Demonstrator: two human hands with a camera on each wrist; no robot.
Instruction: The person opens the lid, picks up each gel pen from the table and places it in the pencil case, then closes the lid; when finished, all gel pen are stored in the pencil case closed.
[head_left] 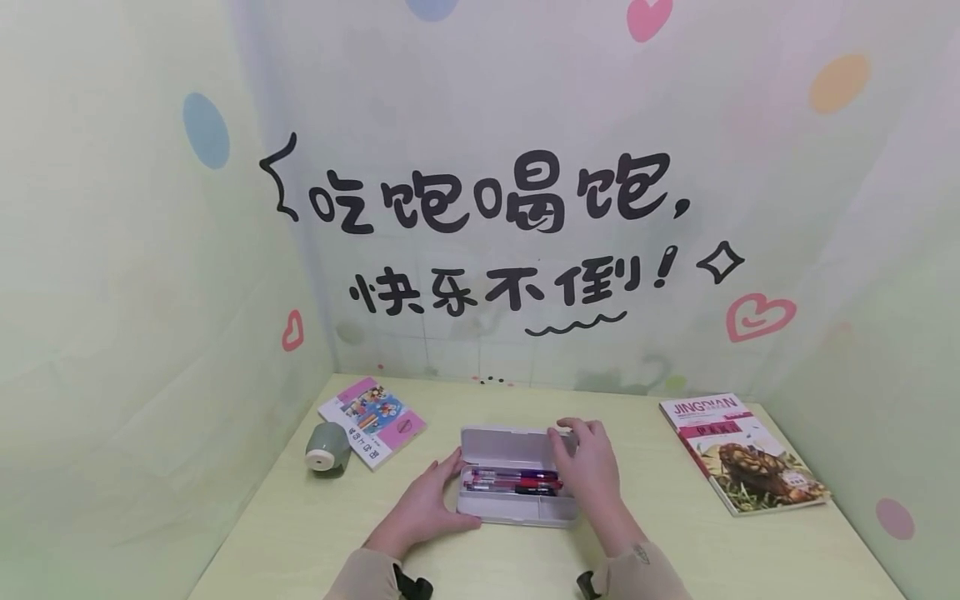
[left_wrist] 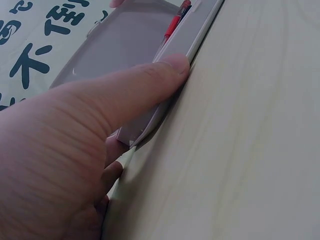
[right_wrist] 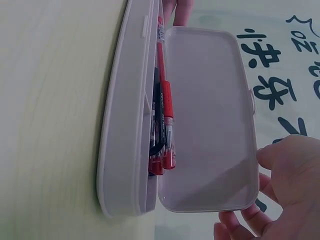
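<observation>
A pale grey pencil case [head_left: 495,507] lies on the table with its hinged lid [head_left: 498,448] raised at the back. Several pens [right_wrist: 165,107], with red and dark parts, lie lengthwise inside; a small divided section shows at the front right. My left hand [head_left: 426,508] grips the case's left end, its thumb [left_wrist: 172,65] on the front rim and the other fingers round the far side. With thumb and fingers, my right hand [head_left: 594,471] pinches the lid's right edge. In the right wrist view the fingertips [right_wrist: 230,222] reach behind the lid.
At the back left lies a pink and white booklet [head_left: 378,425], with a grey-green rounded object [head_left: 327,447] beside it. A magazine [head_left: 742,454] lies at the right. Printed fabric walls [head_left: 510,108] enclose the table [head_left: 300,542] at the back and sides.
</observation>
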